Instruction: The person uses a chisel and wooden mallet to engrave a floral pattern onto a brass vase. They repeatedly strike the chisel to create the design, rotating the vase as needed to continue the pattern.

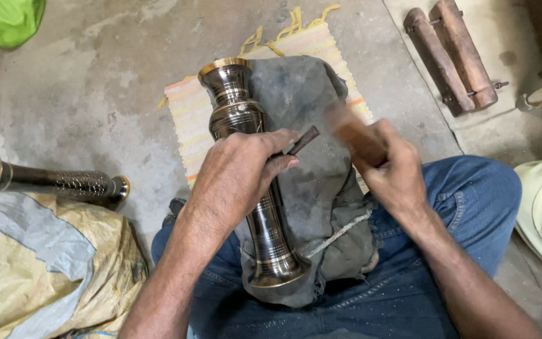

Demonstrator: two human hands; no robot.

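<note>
L hand point(243, 166) grips chisel point(301, 140) on vase point(252, 169); R hand point(390, 169) clutches blurred mallet point(356, 139); 2nd vase point(51, 181) left.

Vase point(246, 157) on lap cloth point(321, 207) (second vase point(51, 182) leftward)

Vase point(246, 157): I'm seeing dark, near-black glossy metal with gold-coloured rims at both ends and thin gold bands along the stem.
Cloth point(312, 182): under it I get a dull grey, smudged darker in patches.
Mat point(189, 113): I read pale stripes in pink, orange and cream, with yellow tassels at the far edge.
Jeans point(472, 194): blue denim on my view, flecked with pale specks.
Tool point(360, 141): in the right hand point(393, 169), I see a reddish-brown blur.
Second metal piece point(64, 182): I make out dark brown with a fine dotted pattern and a silvery end.
Sack point(51, 263): yellowish, with grey-blue panels.
Bag point(7, 19): bright green.
Wooden blocks point(453, 53): reddish brown.
Floor point(89, 81): mottled grey.
</note>
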